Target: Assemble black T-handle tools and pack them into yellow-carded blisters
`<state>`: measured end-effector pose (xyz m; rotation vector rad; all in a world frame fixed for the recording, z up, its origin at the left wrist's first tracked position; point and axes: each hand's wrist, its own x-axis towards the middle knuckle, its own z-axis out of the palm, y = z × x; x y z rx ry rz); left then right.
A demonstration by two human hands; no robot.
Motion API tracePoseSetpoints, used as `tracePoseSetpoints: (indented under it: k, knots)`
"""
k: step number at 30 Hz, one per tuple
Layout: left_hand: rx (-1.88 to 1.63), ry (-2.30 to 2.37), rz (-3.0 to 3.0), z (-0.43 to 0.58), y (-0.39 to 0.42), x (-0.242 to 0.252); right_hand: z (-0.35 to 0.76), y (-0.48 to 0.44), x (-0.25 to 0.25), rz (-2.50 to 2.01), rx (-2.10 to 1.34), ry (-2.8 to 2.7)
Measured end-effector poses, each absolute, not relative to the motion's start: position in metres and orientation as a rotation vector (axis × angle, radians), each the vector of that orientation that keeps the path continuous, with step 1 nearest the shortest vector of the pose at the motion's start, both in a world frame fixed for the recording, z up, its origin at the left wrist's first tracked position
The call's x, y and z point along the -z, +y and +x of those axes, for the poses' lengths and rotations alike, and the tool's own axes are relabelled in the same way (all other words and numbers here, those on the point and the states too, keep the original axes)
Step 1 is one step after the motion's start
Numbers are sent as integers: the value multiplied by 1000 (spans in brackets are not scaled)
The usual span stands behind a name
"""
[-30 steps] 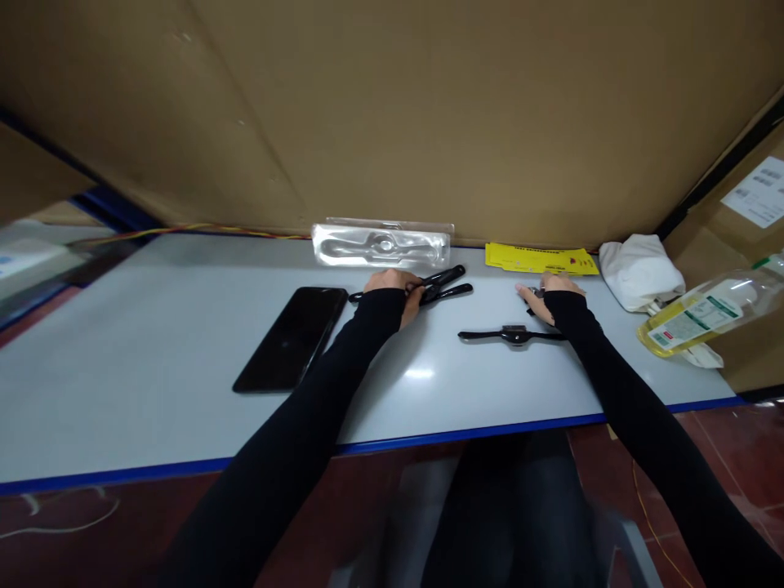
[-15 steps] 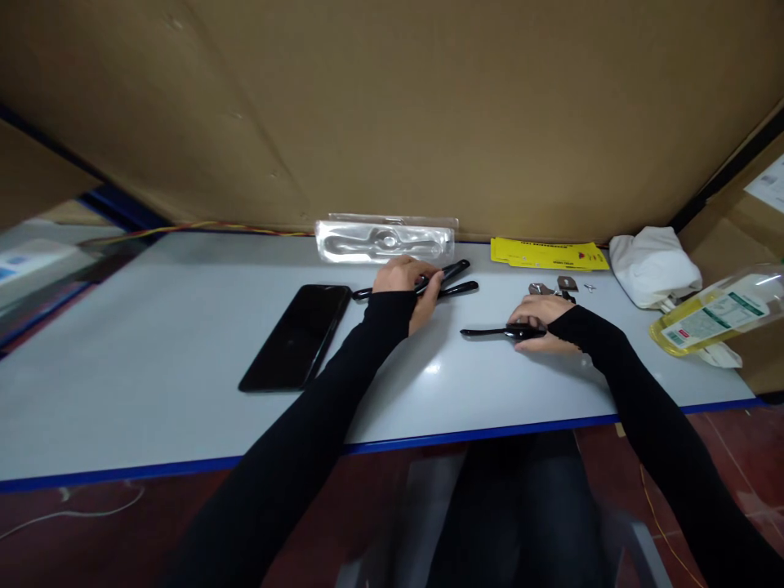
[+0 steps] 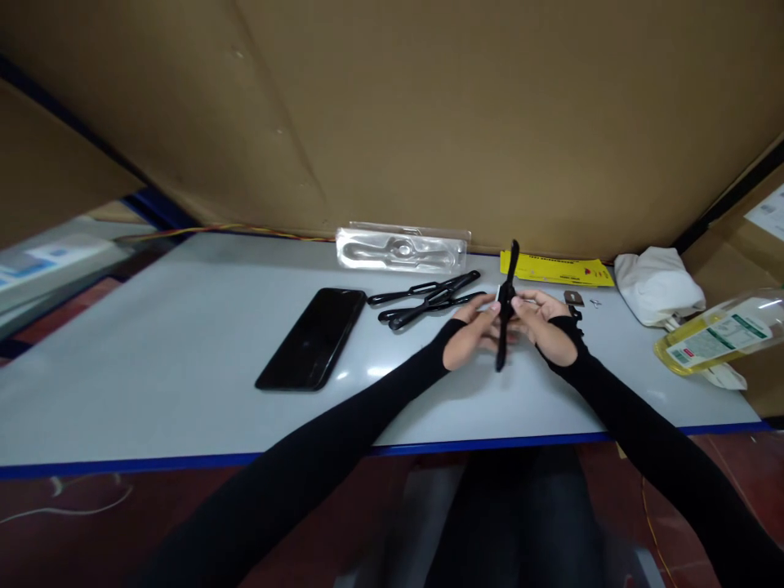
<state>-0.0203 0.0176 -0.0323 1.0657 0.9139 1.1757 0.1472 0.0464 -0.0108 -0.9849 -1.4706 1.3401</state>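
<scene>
Between my two hands a black spokeshave [image 3: 510,265] is held above the table, its long handles pointing away from and toward me. My left hand [image 3: 473,328] grips its middle from the left, fingers partly behind it. From the other side my right hand [image 3: 542,318] pinches the middle with the thumb against it. A pale sliver shows beside the tool at the left fingertips; I cannot make out what it is. Left of my left hand, several black spokeshave bodies [image 3: 422,306] lie crossed in a loose pile. Past my right hand lie a brown metal plate [image 3: 573,298] and a small winged screw [image 3: 595,303].
A black phone [image 3: 312,339] lies left of the pile. Clear plastic blister packaging [image 3: 401,251] and yellow printed cards [image 3: 560,269] rest along the cardboard back wall [image 3: 392,122]. At right are a white cloth bundle [image 3: 658,278] and a tilted bottle of yellow liquid [image 3: 714,336].
My left hand has let go of the black pieces in the pile and moved right. The spokeshave under my right hand has been lifted and turned lengthwise, now in both hands. The view shifted slightly.
</scene>
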Motion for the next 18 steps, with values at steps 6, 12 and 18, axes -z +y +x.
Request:
tracePoseSetpoints:
  k: [6, 12, 18]
  knots:
    - [-1134, 873, 1078, -12, 7, 29, 151, 39, 12, -1217, -600, -1855]
    - [-1192, 941, 1075, -12, 4, 25, 147, 34, 13, -1140, -538, -1846]
    - [-1235, 902, 1081, -9, 2, 24, 150, 34, 21, -1073, -365, -1899]
